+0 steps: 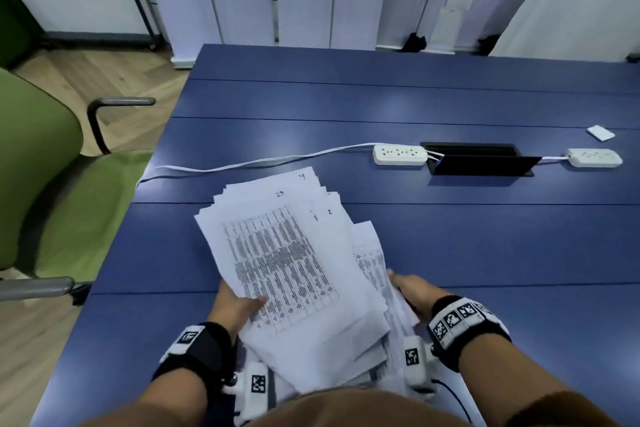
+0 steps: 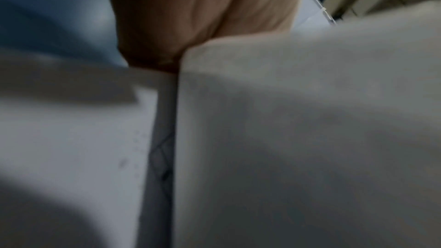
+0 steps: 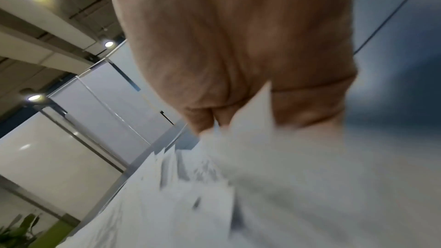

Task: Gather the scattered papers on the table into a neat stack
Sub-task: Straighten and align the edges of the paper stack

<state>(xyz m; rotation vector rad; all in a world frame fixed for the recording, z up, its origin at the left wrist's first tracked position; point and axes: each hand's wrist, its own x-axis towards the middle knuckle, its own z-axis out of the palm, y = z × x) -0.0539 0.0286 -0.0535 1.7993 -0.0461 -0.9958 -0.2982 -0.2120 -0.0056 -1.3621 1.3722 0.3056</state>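
Observation:
A thick, uneven bundle of white printed papers lies at the near left of the blue table, its sheets fanned and askew, the top one showing a dense table of text. My left hand grips the bundle's left edge, thumb on top of the sheets. My right hand holds the right edge, fingers hidden under the sheets. In the left wrist view the palm meets blurred paper. The right wrist view shows the palm against the fanned sheet edges.
A white power strip with a cable running left, a black open cable hatch and a second power strip lie across the middle of the table. A small white card sits far right. A green chair stands left.

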